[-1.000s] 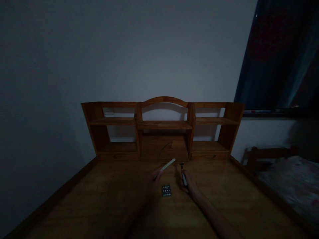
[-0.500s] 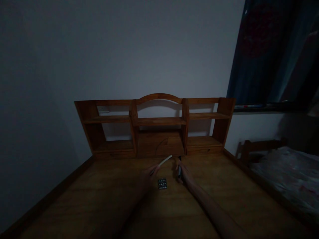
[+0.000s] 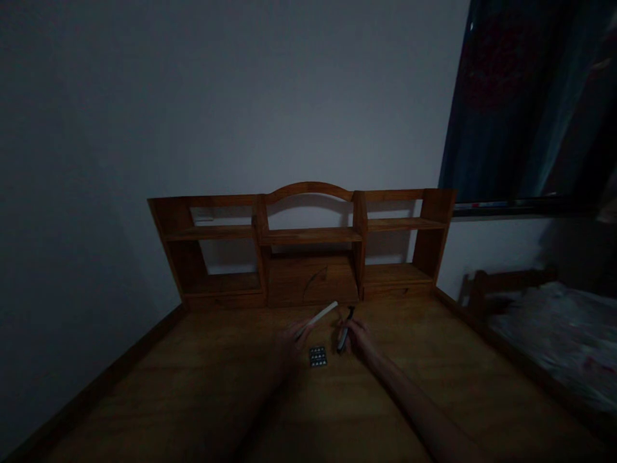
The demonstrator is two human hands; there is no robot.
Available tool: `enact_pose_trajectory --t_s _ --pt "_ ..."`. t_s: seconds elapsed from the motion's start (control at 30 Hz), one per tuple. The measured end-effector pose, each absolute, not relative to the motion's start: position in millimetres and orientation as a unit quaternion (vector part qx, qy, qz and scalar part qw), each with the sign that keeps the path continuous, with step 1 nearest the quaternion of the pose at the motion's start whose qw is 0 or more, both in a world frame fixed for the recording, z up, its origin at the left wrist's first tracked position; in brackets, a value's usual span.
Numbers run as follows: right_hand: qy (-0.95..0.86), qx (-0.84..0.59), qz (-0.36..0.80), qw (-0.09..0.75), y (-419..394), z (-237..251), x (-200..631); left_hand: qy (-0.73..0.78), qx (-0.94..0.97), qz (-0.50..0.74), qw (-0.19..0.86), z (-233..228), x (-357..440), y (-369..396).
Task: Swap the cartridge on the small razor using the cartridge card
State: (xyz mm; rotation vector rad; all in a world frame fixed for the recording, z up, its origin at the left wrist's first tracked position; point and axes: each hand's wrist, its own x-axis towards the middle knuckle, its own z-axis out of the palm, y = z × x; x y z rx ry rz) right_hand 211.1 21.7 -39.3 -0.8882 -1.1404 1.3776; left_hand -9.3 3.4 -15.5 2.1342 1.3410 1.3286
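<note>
A: What can't you make out here?

B: A good deal, since the room is very dim. The left hand [image 3: 289, 341], just below the middle of the frame, is little more than a dark shape. Its fingers seem pinched on the near end of a pale flat strip [image 3: 322, 316], which slants up and to the right above the desk [image 3: 144, 399]. How the fingers lie I cannot tell exactly.

A: And the other hand?

B: The right hand [image 3: 359, 337] sits just right of centre, closed around the handle of a razor [image 3: 344, 331]. The dark head of the razor pokes out above the fingers and the handle slants down to the left. The forearm runs off the lower edge of the frame.

A: Anything between them?

B: A small dark cartridge tray [image 3: 317, 356] lies flat on the desk, just below and between the two hands, touching neither. It holds rows of small pale pieces, too small to count surely.

A: The shelves?

B: The wooden hutch [image 3: 308, 241] spans the middle of the frame against the wall. Its open compartments look bare apart from a small pale thing [image 3: 203, 218] in the upper left one, too dim to identify. At the far right a bed [image 3: 554, 334] is cut off by the frame edge, under a dark curtain [image 3: 530, 96] at the upper right.
</note>
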Motion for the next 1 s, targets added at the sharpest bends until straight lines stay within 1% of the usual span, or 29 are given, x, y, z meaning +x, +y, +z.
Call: enact_pose_trajectory --t_s 0.1,0.3,0.43,0.57,0.8,1.0 --pt "-0.451 -0.375 0.586 0.559 21.6 -38.9 210.0 0.474 0.730 0.468 0.151 -17.9 -9.6 5.5" --pt "-0.454 -0.371 0.638 0.499 13.9 -31.8 211.0 0.475 0.732 0.459 0.166 -18.4 -8.0 2.6" --pt "-0.490 -0.360 0.625 0.491 6.6 -25.2 208.2 0.479 0.738 0.436 0.192 -15.9 -5.6 -2.4" --pt "-0.539 -0.370 0.601 0.460 -2.4 -19.6 204.0 0.479 0.732 0.441 0.202 -11.1 -5.8 -6.6" --pt "-0.541 -0.370 0.628 0.419 -12.1 -17.4 200.5 0.475 0.737 0.438 0.198 -6.3 -7.1 -7.3" --pt "-0.545 -0.372 0.614 0.434 -10.1 -18.6 201.6 0.484 0.734 0.443 0.176 -5.1 -6.6 -7.7"
